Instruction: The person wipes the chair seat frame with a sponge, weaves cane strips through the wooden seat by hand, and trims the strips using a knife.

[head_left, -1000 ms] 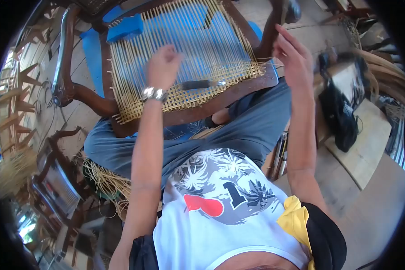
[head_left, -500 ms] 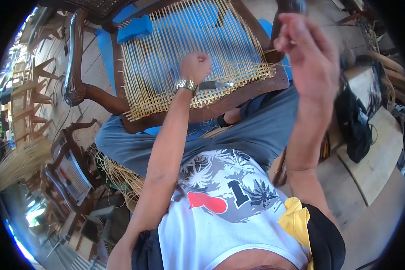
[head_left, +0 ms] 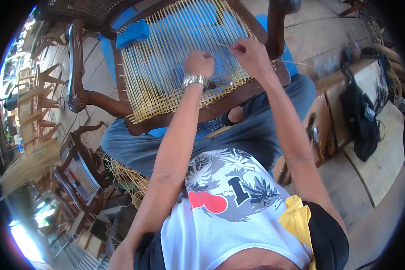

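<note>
A wooden chair seat frame [head_left: 281,74] lies across my lap, strung with pale cane strands [head_left: 159,54]. Along its near side the cane is woven into a band [head_left: 155,108]. My left hand [head_left: 200,64], with a metal watch at the wrist, is closed over the strands; what its fingers hold is hidden. Beside that wrist lies a dark tool with a metal blade [head_left: 221,84], partly covered and blurred. To the right, my right hand [head_left: 252,56] pinches a thin cane strand [head_left: 222,45] above the seat.
A blue block [head_left: 132,34] rests on the strands at the far left. Carved chair arms [head_left: 75,67] rise at both sides. Loose cane [head_left: 126,173] and another chair [head_left: 76,173] are at left; a black bag [head_left: 357,121] lies at right.
My right hand has come down and left from high at the right, close to my left hand. My left hand has shifted slightly right and stays closed.
</note>
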`<state>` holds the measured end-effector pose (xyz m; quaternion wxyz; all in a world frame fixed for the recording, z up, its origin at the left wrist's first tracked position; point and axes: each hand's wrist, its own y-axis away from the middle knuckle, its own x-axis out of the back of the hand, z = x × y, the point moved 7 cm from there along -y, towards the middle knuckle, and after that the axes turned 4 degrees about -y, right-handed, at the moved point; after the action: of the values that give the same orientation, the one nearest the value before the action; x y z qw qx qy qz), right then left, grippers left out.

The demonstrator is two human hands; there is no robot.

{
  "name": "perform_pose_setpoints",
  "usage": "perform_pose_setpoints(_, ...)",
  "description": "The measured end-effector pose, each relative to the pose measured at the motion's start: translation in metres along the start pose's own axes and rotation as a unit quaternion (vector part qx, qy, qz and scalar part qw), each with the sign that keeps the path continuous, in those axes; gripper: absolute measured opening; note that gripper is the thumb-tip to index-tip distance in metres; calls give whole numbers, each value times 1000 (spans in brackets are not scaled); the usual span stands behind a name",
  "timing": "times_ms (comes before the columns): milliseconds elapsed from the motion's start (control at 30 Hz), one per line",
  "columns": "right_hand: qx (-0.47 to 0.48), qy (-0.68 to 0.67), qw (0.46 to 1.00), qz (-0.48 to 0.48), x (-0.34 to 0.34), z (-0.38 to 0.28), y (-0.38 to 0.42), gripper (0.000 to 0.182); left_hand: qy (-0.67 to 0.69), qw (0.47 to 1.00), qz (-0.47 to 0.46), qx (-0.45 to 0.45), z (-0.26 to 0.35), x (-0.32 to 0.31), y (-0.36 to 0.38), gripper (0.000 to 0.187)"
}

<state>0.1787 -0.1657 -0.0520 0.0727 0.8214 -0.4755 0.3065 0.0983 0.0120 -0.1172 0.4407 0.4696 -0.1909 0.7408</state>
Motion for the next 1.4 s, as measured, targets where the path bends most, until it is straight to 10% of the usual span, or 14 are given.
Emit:
perform_pose_setpoints(333,-54,-46,997,-14,-12,16,0,19,-164,980,-112,-13,15,-6,-21,23)
perform_pose_setpoints(1400,-28,64,991,-117,-58,11,-5,24,297,936,-93,165,-24,15,12,27)
